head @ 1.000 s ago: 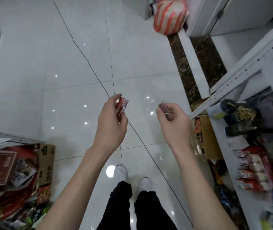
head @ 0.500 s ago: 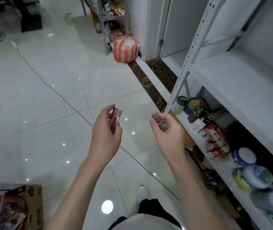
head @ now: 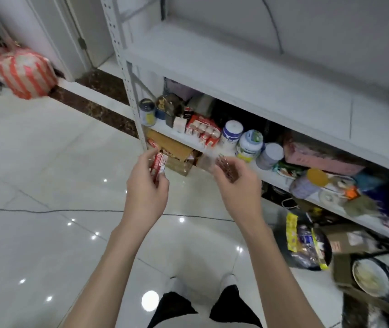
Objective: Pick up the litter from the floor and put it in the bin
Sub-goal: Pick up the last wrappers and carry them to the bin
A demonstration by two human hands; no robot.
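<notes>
My left hand (head: 147,189) is raised in front of me and pinches a small red and white wrapper (head: 159,165) between thumb and fingers. My right hand (head: 237,185) is beside it, a short gap apart, and grips a crumpled dark reddish wrapper (head: 224,167). Both hands hover over the glossy white tiled floor (head: 46,174), near the foot of a white metal shelf unit (head: 212,74). A dark bag full of packaging (head: 304,245) sits on the floor at the lower right; whether it is the bin I cannot tell.
The shelf's lower levels hold jars, tins and red boxes (head: 204,131). Cardboard boxes (head: 177,152) lie under it. A red-and-white striped sack (head: 26,72) stands by a door frame at upper left. A thin black cable (head: 46,211) crosses the floor. A bowl (head: 369,278) sits at lower right.
The view has swung right from open floor towards the shelf unit. Both hands keep the same wrappers and stay raised side by side.
</notes>
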